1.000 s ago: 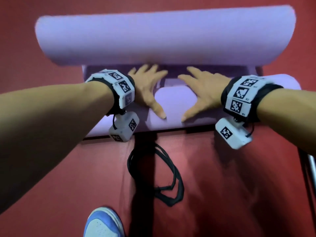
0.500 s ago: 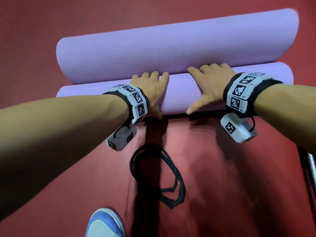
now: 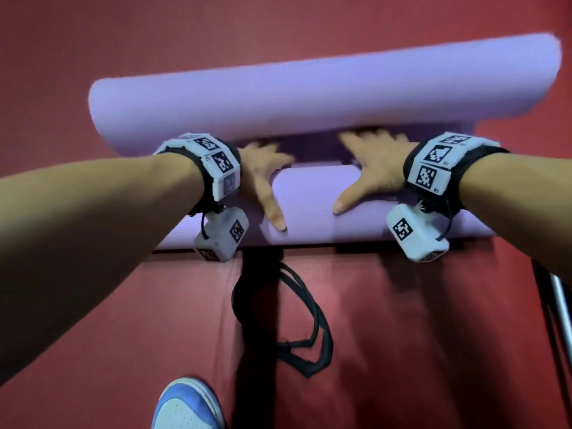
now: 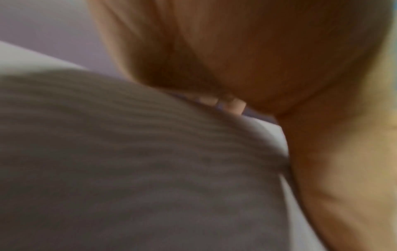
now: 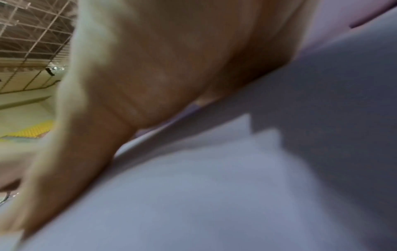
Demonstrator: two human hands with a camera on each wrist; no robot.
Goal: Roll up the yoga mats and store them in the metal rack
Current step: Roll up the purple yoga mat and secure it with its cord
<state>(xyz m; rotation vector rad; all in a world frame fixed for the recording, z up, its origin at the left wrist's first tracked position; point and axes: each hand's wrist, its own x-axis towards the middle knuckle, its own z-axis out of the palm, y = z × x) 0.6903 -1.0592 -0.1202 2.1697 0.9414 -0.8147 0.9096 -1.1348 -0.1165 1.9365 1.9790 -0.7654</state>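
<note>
Both hands are lying flat, palms down, on a purple yoga mat [image 3: 309,205] that is spread over a dark red floor mat [image 3: 402,320]. The left hand [image 3: 263,178] and the right hand [image 3: 371,165] are sitting side by side near the middle of the mat's width, a little apart, fingers stretched forward and thumbs splayed toward each other — neither is curling round anything. The fingertips are reaching into the shadowed fold between two parts of the purple mat, so their ends are hard to make out.

The near part is showing as a soft, rounded roll under the palms, its foam surface matte and finely ribbed; in the left wrist view the ribbing is reading as faint parallel ridges. The far part [image 3: 325,94] is rising behind the hands as a wide, smooth, curved band, bulging like a thick cylinder and reaching almost from the left to the right edge of the red mat.

A loop of black strap [image 3: 312,332] — thin, flat and limp — is lying on the red mat just this side of the purple roll's near edge. A blue and white shoe [image 3: 185,407] is resting on the red mat at its near edge. A slim metal bar [image 3: 561,301] is showing at the right edge of the head view.

Each wrist is wearing a black band with white, boxy marker blocks.
</note>
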